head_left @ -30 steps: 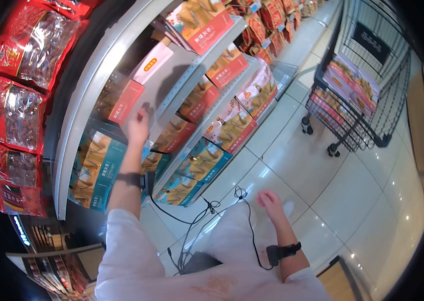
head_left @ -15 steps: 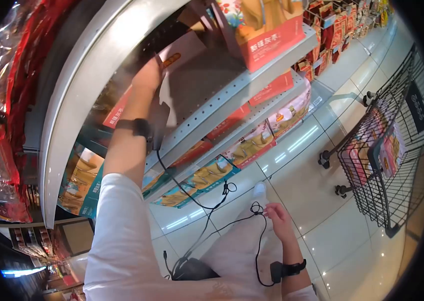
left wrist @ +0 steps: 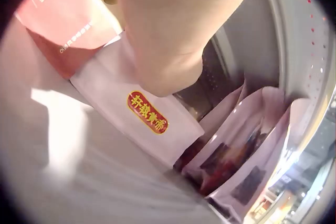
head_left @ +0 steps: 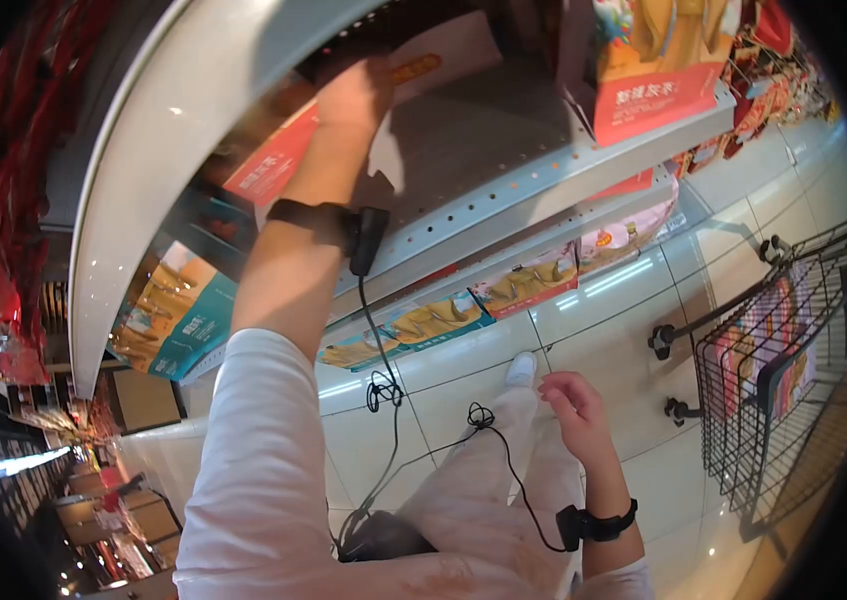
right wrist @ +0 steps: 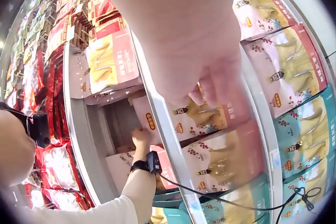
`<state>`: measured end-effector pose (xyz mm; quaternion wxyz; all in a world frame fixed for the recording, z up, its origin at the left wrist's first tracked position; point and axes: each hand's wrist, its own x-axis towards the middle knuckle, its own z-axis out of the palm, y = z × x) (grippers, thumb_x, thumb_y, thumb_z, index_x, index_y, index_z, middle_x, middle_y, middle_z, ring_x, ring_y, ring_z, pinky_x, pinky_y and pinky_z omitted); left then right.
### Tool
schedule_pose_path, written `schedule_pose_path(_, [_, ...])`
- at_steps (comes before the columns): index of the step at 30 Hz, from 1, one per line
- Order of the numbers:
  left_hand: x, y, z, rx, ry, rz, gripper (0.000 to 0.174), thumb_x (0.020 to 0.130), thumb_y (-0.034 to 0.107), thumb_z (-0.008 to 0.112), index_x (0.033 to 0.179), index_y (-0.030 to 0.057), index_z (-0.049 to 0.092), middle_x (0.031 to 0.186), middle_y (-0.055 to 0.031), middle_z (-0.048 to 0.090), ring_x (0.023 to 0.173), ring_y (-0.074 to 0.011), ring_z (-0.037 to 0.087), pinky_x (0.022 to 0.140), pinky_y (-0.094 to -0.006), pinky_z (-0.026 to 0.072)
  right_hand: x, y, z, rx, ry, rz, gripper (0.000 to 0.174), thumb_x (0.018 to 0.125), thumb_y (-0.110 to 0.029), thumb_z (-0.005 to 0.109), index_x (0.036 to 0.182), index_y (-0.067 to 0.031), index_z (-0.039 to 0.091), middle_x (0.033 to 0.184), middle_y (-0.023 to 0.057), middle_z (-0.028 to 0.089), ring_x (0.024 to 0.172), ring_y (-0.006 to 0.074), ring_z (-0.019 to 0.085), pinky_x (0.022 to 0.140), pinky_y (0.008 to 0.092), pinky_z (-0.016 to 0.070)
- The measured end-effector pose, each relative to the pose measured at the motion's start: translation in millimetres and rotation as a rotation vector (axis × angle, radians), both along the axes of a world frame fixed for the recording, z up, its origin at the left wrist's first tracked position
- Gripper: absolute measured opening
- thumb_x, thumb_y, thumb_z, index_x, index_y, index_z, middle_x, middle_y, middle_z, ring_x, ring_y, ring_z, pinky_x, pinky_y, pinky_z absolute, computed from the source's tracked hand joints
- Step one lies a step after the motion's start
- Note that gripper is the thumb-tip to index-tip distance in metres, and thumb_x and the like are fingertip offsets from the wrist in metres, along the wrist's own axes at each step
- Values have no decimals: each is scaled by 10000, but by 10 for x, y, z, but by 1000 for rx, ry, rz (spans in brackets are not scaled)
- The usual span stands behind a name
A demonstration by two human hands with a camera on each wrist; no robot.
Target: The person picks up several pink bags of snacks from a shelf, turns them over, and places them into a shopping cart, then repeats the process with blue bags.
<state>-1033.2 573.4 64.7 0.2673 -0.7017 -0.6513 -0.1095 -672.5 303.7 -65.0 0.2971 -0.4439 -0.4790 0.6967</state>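
My left hand point(head_left: 355, 95) reaches deep into a shelf, at the upper back edge of a pink-and-red snack bag point(head_left: 278, 160). In the left wrist view the heel of that hand lies over the bag's pale side panel point(left wrist: 121, 92), close to its red oval label. The right wrist view shows the same hand point(right wrist: 140, 137) beside the bags; I cannot tell how its hidden fingers lie. My right hand point(head_left: 578, 410) hangs low in front of my legs, fingers loosely bent, holding nothing.
More pink-and-red bags point(head_left: 658, 70) stand to the right on this shelf, with teal bags point(head_left: 178, 310) at the left. A metal shelf edge point(head_left: 503, 185) runs below my arm. The wire shopping cart point(head_left: 783, 380) holds pink bags. Black cables point(head_left: 383, 390) hang from my wrists.
My left hand has moved from the front of the red bag deeper into the shelf, behind its upper edge. The view has come closer to the shelf, and the cart sits further right.
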Motion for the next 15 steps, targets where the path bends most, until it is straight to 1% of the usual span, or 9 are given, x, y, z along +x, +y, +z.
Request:
schedule_pose_path(1, [85, -95, 15, -8, -93, 80, 227, 829, 205, 449, 856, 119, 657, 842, -144, 639, 802, -331, 622, 719, -416, 507, 34, -6, 20, -33, 9, -2, 149, 870, -55, 548, 1005, -1, 580, 907, 59, 619, 819, 121, 575, 749, 245, 451])
schedule_pose_path(4, [191, -359, 20, -25, -51, 100, 198, 767, 104, 505, 896, 132, 654, 864, -118, 640, 812, -293, 624, 697, -392, 511, 132, 89, 186, -28, 15, -3, 141, 874, -54, 544, 999, 1, 578, 921, 55, 613, 839, 121, 576, 766, 250, 452])
schedule_pose_path(6, [242, -526, -6, 191, 29, -97, 240, 734, 84, 537, 932, 142, 658, 914, -81, 653, 835, -265, 625, 704, -367, 519, 188, 224, 354, 13, 13, -18, 137, 878, -58, 543, 998, 1, 576, 930, 54, 610, 851, 119, 575, 777, 253, 452])
schedule_pose_path(7, [247, -633, -13, 200, 15, -98, 240, 734, 84, 537, 932, 142, 658, 914, -81, 653, 835, -265, 625, 704, -367, 519, 215, 324, 441, 42, 38, -34, 139, 882, -71, 549, 998, 1, 574, 938, 54, 607, 859, 117, 573, 783, 253, 452])
schedule_pose_path(9, [303, -843, -66, 112, 63, -36, 285, 762, 110, 542, 1027, 92, 645, 1080, -61, 621, 956, -242, 592, 790, -362, 493, 248, 547, 620, 174, 48, -62, 151, 888, -98, 559, 1001, 2, 570, 943, 51, 602, 872, 114, 569, 786, 250, 454])
schedule_pose_path(10, [467, -983, 12, 73, 26, -44, 296, 741, 90, 554, 1024, 91, 644, 1096, -71, 613, 950, -244, 592, 793, -360, 489, 255, 692, 734, 284, 27, -58, 161, 890, -111, 564, 1004, 3, 568, 941, 48, 601, 878, 114, 566, 784, 247, 455])
schedule_pose_path(11, [578, -1154, 145, 37, 2, -46, 310, 721, 71, 566, 1021, 91, 644, 1112, -81, 605, 944, -247, 591, 797, -357, 486, 227, 815, 837, 268, 26, -104, 169, 889, -120, 568, 1004, 5, 568, 930, 45, 598, 867, 112, 567, 772, 243, 457])
schedule_pose_path(13, [647, -1453, 182, 51, 13, -90, 292, 706, 84, 592, 993, 86, 644, 1118, -88, 597, 919, -263, 588, 783, -348, 479, 134, 1084, 1041, 281, 19, -139, 158, 890, -94, 563, 1014, 4, 563, 931, 39, 594, 862, 109, 562, 771, 237, 450])
schedule_pose_path(15, [773, -1669, 269, 36, -51, -88, 287, 677, 50, 620, 961, 74, 654, 962, -66, 647, 849, -268, 596, 744, -366, 488, -3, 1341, 1233, 313, -15, -133, 164, 887, -87, 567, 1023, 3, 559, 938, 33, 593, 860, 100, 551, 763, 228, 438])
